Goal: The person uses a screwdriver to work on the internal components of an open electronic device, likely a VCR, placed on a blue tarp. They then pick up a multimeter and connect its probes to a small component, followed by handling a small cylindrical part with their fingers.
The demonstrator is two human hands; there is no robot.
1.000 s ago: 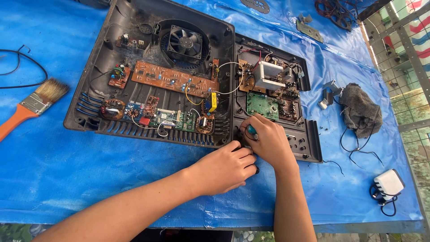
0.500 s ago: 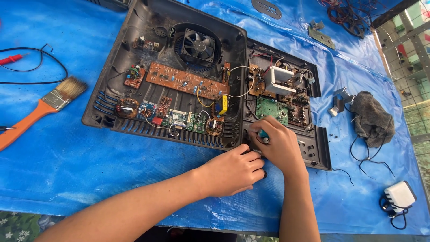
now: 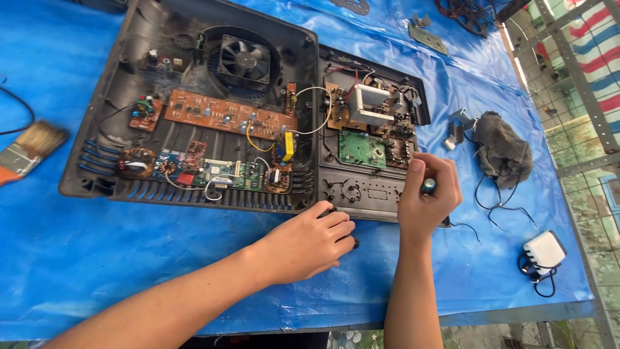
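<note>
Right hand [image 3: 427, 200] lifted off casing [image 3: 361, 194], now fisted round screwdriver [image 3: 428, 186] handle, centre-right of frame. Left hand [image 3: 310, 242] unmoved, curled narrow on casing's lower edge. I read: repositioning tool.

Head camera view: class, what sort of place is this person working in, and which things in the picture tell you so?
Probably an informal electronics repair bench, perhaps semi-outdoors. An opened black appliance casing with bare circuit boards lies on a blue tarp; the right hand grips a green-handled tool; a paintbrush lies nearby.

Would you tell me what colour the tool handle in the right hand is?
Teal-green, gripped in the right hand; tool handle shows best in the head view.
</note>
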